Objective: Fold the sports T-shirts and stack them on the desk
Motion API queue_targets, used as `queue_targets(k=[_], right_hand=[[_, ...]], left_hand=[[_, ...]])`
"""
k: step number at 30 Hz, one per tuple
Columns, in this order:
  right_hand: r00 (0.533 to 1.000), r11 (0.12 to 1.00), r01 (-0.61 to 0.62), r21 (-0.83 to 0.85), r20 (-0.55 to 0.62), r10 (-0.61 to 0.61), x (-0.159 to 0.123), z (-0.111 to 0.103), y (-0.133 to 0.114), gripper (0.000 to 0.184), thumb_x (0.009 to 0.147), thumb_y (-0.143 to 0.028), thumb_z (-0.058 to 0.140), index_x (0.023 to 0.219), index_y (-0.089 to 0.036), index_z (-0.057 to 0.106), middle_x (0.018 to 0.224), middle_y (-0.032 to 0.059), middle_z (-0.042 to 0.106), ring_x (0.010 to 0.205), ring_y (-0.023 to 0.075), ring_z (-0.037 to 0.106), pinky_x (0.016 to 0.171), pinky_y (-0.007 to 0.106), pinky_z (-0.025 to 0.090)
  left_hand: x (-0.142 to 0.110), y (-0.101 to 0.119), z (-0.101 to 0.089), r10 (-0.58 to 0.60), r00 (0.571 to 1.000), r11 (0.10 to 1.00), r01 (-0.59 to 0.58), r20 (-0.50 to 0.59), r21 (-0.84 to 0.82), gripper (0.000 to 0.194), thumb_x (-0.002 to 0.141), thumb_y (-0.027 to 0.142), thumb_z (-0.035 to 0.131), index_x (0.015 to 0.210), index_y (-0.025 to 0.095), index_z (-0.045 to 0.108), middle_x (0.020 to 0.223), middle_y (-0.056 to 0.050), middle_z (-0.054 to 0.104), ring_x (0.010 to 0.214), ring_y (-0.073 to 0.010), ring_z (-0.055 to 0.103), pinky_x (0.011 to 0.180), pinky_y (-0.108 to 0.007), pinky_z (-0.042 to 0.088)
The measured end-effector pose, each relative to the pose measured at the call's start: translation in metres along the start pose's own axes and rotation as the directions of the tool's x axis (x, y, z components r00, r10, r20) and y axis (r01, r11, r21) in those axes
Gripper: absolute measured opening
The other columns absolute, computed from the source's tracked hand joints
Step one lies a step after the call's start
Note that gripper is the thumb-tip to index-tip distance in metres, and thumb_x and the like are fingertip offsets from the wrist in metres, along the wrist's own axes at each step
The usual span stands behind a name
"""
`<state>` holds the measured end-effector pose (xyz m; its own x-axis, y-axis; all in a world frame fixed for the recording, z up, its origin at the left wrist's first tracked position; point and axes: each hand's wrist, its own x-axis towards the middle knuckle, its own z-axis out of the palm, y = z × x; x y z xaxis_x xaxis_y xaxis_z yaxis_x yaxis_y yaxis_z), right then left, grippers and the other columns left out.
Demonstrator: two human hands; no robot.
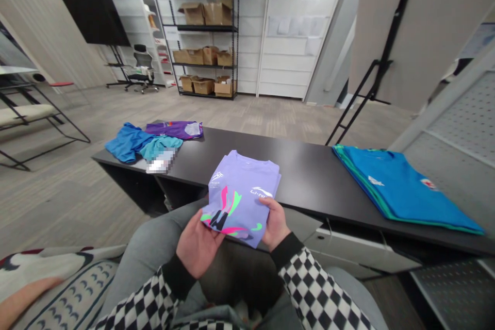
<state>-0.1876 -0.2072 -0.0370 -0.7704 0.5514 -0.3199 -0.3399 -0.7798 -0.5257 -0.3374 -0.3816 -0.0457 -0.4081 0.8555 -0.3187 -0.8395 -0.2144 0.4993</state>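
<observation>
A folded lavender T-shirt [242, 185] with pink, green and black print is between my two hands, its collar pointing away from me. My left hand [199, 245] grips its near left corner, with the fingers underneath. On the right edge, my right hand [275, 224] has its thumb on top and the other fingers hidden below the cloth. The shirt's far part is over the dark cabinet top [305, 175]; whether it rests there I cannot tell.
Folded blue and green shirts [406, 180] lie stacked at the cabinet's right end. At its left end are a crumpled blue shirt [127, 142], a teal cloth [160, 145] and a purple garment [174, 129]. A shelf rack [204, 28] with cardboard boxes stands behind.
</observation>
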Motion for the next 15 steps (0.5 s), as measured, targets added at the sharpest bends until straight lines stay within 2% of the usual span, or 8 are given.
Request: queue_targets(k=[3,5,8,11,13,15], right_hand=[[0.999,0.999,0.026,0.045,-0.030,-0.025,-0.004,0.000,-0.006,0.029,0.078,-0.027,0.074,0.103,-0.014,0.082,0.090,0.0122,0.087,0.087,0.0335,0.084,0.091,0.049,0.070],[0.998,0.997,0.043,0.059,-0.038,-0.041,-0.005,0.000,-0.009,0.028,0.082,-0.029,0.073,0.105,-0.016,0.082,0.092,0.0109,0.088,0.083,0.0325,0.084,0.090,0.051,0.070],[0.997,0.996,0.061,0.063,-0.040,-0.059,-0.006,0.002,-0.013,0.027,0.086,-0.031,0.072,0.106,-0.017,0.082,0.094,0.0102,0.088,0.083,0.0320,0.085,0.093,0.052,0.070],[0.997,0.995,0.072,0.070,0.005,-0.073,-0.010,0.005,-0.015,0.030,0.087,-0.032,0.072,0.109,-0.016,0.082,0.098,0.0107,0.089,0.091,0.0324,0.086,0.098,0.052,0.069],[0.995,0.995,0.075,0.067,0.063,-0.079,-0.014,0.007,-0.016,0.034,0.087,-0.033,0.071,0.114,-0.015,0.082,0.102,0.0111,0.089,0.098,0.0338,0.086,0.100,0.053,0.069],[0.992,0.996,0.064,0.056,0.103,-0.070,-0.018,0.006,-0.015,0.037,0.085,-0.033,0.071,0.115,-0.015,0.081,0.104,0.0116,0.089,0.104,0.0356,0.085,0.100,0.054,0.069]], left_hand=[[0.009,0.025,-0.015,-0.046,0.996,0.990,0.055,0.074,-0.128,0.038,0.118,0.039,0.051,0.134,0.013,0.074,0.110,-0.015,0.087,0.093,-0.0262,0.088,0.082,-0.037,0.074],[0.012,0.033,-0.018,-0.109,0.985,0.977,0.131,0.132,-0.166,0.045,0.120,0.044,0.049,0.142,0.010,0.070,0.109,-0.016,0.087,0.088,-0.0270,0.088,0.075,-0.037,0.074],[0.015,0.040,-0.015,-0.190,0.962,0.956,0.227,0.196,-0.188,0.051,0.120,0.049,0.047,0.147,0.012,0.069,0.116,-0.017,0.087,0.093,-0.0270,0.088,0.079,-0.038,0.075],[0.020,0.043,-0.018,-0.183,0.931,0.947,0.253,0.315,-0.196,0.055,0.118,0.054,0.047,0.138,0.011,0.075,0.114,-0.017,0.088,0.094,-0.0266,0.088,0.087,-0.039,0.074],[0.026,0.038,-0.027,-0.151,0.899,0.946,0.252,0.410,-0.205,0.052,0.117,0.053,0.049,0.131,0.015,0.080,0.111,-0.014,0.089,0.097,-0.0263,0.087,0.092,-0.040,0.072],[0.035,0.022,-0.037,-0.137,0.872,0.945,0.257,0.469,-0.202,0.042,0.116,0.046,0.051,0.132,0.022,0.082,0.117,-0.011,0.088,0.104,-0.0258,0.087,0.093,-0.039,0.071]])
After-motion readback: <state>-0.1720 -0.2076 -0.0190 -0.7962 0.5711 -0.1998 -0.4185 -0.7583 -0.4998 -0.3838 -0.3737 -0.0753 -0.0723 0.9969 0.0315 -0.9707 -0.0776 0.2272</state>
